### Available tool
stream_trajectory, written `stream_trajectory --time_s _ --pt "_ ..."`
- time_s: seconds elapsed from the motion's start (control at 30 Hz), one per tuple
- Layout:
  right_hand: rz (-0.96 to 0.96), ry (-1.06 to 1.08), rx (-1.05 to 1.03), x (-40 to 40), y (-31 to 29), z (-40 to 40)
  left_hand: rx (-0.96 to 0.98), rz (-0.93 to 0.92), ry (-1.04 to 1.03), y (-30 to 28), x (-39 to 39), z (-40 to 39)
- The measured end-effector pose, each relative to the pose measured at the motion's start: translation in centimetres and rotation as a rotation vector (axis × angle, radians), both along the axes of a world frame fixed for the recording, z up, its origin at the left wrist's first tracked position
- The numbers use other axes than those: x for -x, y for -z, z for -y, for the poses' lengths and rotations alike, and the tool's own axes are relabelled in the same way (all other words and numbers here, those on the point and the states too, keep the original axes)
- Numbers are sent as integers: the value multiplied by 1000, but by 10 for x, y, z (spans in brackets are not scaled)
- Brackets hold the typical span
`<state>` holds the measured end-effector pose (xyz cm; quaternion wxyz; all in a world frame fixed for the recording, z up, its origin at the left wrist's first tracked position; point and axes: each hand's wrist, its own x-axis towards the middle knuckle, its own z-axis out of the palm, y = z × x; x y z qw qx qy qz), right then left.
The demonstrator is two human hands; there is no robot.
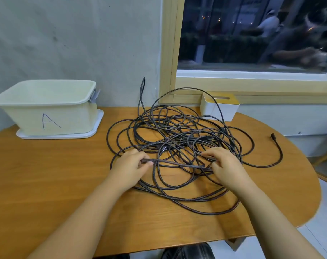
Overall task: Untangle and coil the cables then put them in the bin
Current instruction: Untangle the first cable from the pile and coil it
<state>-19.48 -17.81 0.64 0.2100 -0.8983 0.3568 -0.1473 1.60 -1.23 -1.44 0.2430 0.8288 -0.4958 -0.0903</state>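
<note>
Both hands pinch strands of the tangled braided cables [177,146] at mid-frame: left hand [130,165], right hand [225,163]; bin [46,107] upper left.

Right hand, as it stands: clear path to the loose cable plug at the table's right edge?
Probably yes. The right hand pinches a strand of the dark braided cable tangle; the black plug lies apart on bare wooden table, nothing between.

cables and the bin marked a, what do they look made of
Cables: braided fabric sleeving, dark and matte, going by the woven texture along the strands. Bin: probably moulded plastic, pale cream, matte with a faint woven-look pattern; smooth rounded rim.
</note>
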Motion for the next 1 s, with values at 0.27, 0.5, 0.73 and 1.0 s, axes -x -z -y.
stream_trajectory --time_s 0.27,0.5,0.73,1.0 --pt "-168 160 62 -30 15 63 -194 139 -48 15 -10 62" --pt "-305 141 124 -60 9 102 -366 211 -86 26 -8 86" --pt "-428 25 212 -87 5 126 -229 98 -6 27 -12 80" --pt "-541 -61 228 -106 -10 139 14 -47 64 1 -20 59"
